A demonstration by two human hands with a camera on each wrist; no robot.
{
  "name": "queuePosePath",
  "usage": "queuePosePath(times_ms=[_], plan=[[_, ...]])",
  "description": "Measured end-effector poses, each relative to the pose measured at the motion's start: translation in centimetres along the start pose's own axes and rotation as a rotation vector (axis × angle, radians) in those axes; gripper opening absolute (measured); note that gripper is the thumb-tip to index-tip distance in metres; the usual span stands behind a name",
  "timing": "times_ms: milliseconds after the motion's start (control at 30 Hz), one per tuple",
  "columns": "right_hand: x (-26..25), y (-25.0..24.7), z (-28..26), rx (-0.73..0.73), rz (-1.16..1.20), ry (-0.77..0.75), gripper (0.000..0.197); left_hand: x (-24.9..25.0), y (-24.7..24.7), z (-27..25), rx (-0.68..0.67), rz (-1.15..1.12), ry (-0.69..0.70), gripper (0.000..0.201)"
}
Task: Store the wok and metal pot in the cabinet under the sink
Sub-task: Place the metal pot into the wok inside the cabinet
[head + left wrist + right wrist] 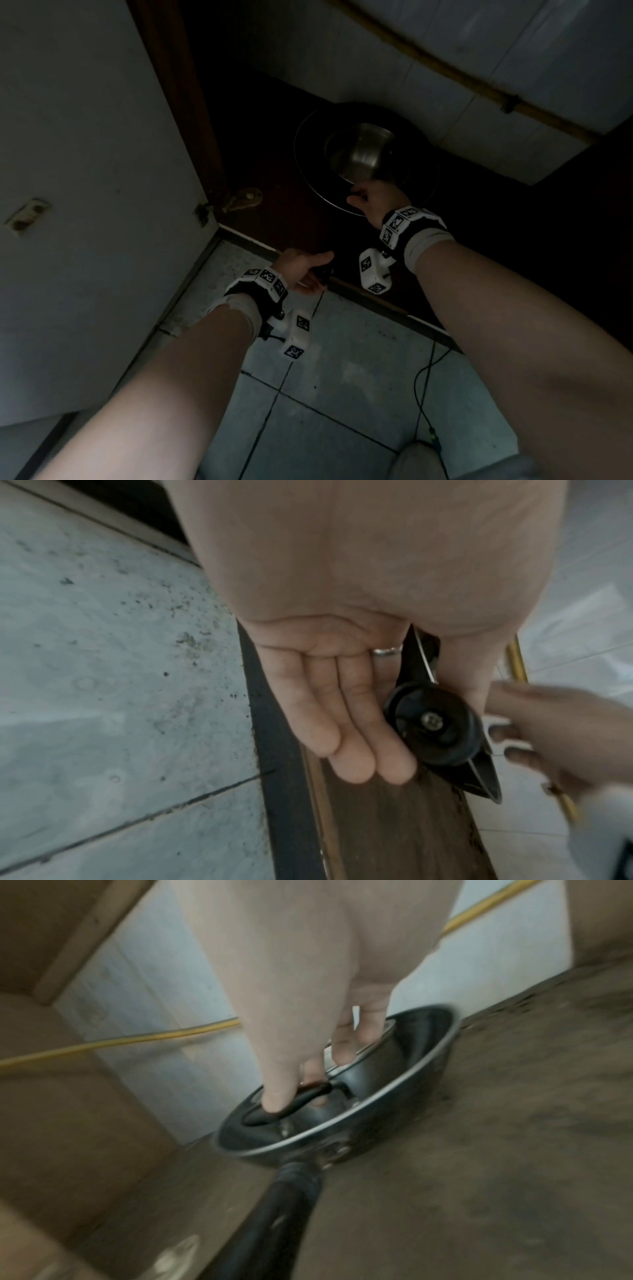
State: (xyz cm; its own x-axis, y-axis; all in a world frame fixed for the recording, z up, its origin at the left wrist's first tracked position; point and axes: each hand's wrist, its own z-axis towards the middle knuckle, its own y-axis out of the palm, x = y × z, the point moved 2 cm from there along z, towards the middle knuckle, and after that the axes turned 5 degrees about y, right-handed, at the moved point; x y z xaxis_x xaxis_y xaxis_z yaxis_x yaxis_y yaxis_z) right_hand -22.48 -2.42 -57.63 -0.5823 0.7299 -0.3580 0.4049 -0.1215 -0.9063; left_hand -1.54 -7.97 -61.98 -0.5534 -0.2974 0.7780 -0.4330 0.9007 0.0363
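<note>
A black wok (308,164) sits on the dark floor of the cabinet (267,219), and the shiny metal pot (363,154) stands inside it. My right hand (370,198) reaches into the wok. In the right wrist view its fingers (277,1096) curl round the pot's black side handle (294,1104). The wok's long handle (274,1218) points out toward the cabinet's front edge. My left hand (308,270) is at that edge, fingers (346,723) straight, with the round handle end (441,718) lying between them and the thumb.
The cabinet door (85,205) stands open on the left, hinged at a brass fitting (239,198). A yellow pipe (154,1039) runs along the white back wall. A black cable (424,377) trails over the tiled floor (342,394) in front.
</note>
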Motion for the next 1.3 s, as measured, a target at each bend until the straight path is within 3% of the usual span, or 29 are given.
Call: queuePosePath(times_ms=[167,400,566,666,766,833,933,1033,1200,1300], plan=[[2.1,-0.5,-0.2,-0.003,-0.04,0.034,0.037,-0.1,0.6,0.1,-0.026,-0.02,-0.006,0.059],[1.9,-0.4,-0.6,0.011,0.013,-0.003,0.034,0.2,2.2,0.2,-0.058,-0.015,-0.024,0.058],[1.8,-0.4,-0.8,0.029,0.0,-0.004,0.032,0.4,2.6,0.1,-0.083,-0.017,-0.032,0.044],[1.7,-0.5,-1.0,0.028,-0.023,-0.003,0.034,0.2,2.5,0.3,-0.081,0.006,-0.032,0.05],[1.6,-1.2,-1.5,0.132,0.029,0.013,0.037,0.3,2.4,0.4,-0.083,0.015,-0.044,0.057],[1.3,-1.9,-2.3,0.19,0.182,0.072,0.028,0.3,2.7,0.2,-0.084,0.031,-0.032,0.055],[0.9,-2.3,-4.0,-0.05,0.319,0.146,0.038,0.4,3.6,0.0,-0.08,0.128,0.028,0.053],[1.7,-1.5,-5.9,-0.293,0.197,0.217,0.055,0.5,5.4,-0.1,-0.108,0.159,0.069,0.049],[4.5,-0.5,-8.1,-0.415,0.024,0.335,0.06,1.3,8.7,-0.8,-0.317,0.202,0.079,0.011],[5.9,-1.1,-8.1,-0.408,0.035,0.404,0.053,1.4,9.6,-0.4,-0.319,0.254,0.089,0.032]])
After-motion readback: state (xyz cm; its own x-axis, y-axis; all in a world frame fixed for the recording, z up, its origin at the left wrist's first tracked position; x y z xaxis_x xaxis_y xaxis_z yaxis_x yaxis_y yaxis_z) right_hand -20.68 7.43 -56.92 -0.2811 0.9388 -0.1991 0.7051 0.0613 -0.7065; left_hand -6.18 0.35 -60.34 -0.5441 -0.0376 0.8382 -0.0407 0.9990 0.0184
